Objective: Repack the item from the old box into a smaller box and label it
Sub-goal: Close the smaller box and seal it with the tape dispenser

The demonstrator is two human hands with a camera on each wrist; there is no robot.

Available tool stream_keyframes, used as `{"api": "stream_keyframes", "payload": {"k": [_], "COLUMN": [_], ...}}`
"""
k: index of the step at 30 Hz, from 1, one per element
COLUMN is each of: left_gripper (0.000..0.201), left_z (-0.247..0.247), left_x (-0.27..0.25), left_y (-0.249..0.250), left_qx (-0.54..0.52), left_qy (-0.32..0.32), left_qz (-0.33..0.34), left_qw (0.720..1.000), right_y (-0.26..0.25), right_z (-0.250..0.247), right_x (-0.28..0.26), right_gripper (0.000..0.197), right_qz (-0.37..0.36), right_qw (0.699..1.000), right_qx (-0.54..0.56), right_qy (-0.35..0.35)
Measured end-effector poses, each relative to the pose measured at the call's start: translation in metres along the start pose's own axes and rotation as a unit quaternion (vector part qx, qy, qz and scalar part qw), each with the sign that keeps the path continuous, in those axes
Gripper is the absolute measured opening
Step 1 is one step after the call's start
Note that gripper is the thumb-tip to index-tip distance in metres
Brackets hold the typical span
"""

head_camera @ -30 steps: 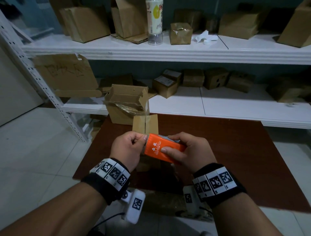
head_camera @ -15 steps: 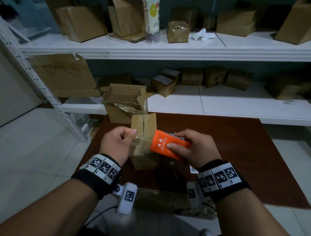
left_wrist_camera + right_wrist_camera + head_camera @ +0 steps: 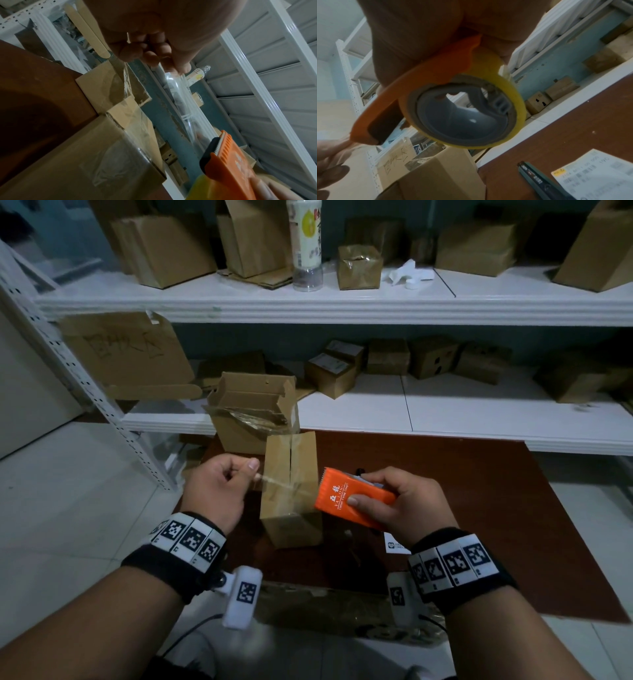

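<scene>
1. Centrally, small box [image 3: 291, 491]: flaps closed, standing on brown table [image 3: 462, 491]; contents hidden.
2. Old box [image 3: 251, 412]: behind it, flaps open, inside not visible.
3. Left hand [image 3: 215, 494]: raised left of small box, fingers pinching clear tape [image 3: 284, 486] end.
4. Right hand [image 3: 399, 505]: gripping orange tape dispenser [image 3: 352, 498], right of box.
5. Label [image 3: 597, 174], pen [image 3: 539, 178]: on table, near right.

Left hand [image 3: 154, 44] up top pinches the end of the clear tape [image 3: 178, 97], which stretches down to the orange dispenser [image 3: 228, 162] at lower right, above the small cardboard box [image 3: 96, 155] on the brown table [image 3: 34, 94].
</scene>
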State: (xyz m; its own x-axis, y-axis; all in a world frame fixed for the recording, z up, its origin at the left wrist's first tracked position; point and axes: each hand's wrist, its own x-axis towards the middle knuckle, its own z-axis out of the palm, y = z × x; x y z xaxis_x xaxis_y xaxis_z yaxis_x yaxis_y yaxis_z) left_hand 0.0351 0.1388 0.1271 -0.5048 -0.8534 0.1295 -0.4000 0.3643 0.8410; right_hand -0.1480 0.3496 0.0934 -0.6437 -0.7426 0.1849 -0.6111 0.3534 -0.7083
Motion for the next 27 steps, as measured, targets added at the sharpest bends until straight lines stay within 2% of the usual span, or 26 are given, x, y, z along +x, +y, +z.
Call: {"api": "stream_keyframes", "payload": {"k": [3, 10, 14, 20, 22, 24, 27], "left_gripper": [0.017, 0.018, 0.018, 0.018, 0.018, 0.015, 0.025], "left_z": [0.001, 0.001, -0.008, -0.013, -0.013, -0.013, -0.011], "left_x": [-0.002, -0.002, 0.005, 0.001, -0.006, -0.013, -0.025], "left_y": [0.001, 0.005, -0.001, 0.001, 0.007, 0.015, 0.031], "left_qx": [-0.007, 0.007, -0.001, 0.022, 0.028, 0.067, 0.155], "left_qy": [0.008, 0.008, 0.042, 0.017, 0.008, 0.006, -0.027], "left_qz": [-0.003, 0.008, 0.005, 0.038, 0.082, 0.172, 0.338], "left_qw": [1.0, 1.0, 0.999, 0.999, 0.996, 0.983, 0.928], "right_y": [0.001, 0.001, 0.009, 0.009, 0.006, 0.004, -0.002], "right_z": [-0.001, -0.003, -0.007, -0.002, -0.003, -0.005, -0.004], "right_x": [-0.001, -0.002, -0.002, -0.001, 0.0, 0.002, 0.006], "right_gripper": [0.051, 0.054, 0.046, 0.043, 0.044, 0.049, 0.051], "right_qz": [0.001, 0.006, 0.047, 0.073, 0.084, 0.101, 0.131], "right_qw": [1.0, 1.0, 0.999, 0.997, 0.995, 0.99, 0.985], "right_qx": [0.001, 0.004, 0.001, -0.032, -0.06, -0.091, -0.108], "right_qy": [0.004, -0.002, 0.012, 0.018, 0.019, 0.025, 0.025]}}
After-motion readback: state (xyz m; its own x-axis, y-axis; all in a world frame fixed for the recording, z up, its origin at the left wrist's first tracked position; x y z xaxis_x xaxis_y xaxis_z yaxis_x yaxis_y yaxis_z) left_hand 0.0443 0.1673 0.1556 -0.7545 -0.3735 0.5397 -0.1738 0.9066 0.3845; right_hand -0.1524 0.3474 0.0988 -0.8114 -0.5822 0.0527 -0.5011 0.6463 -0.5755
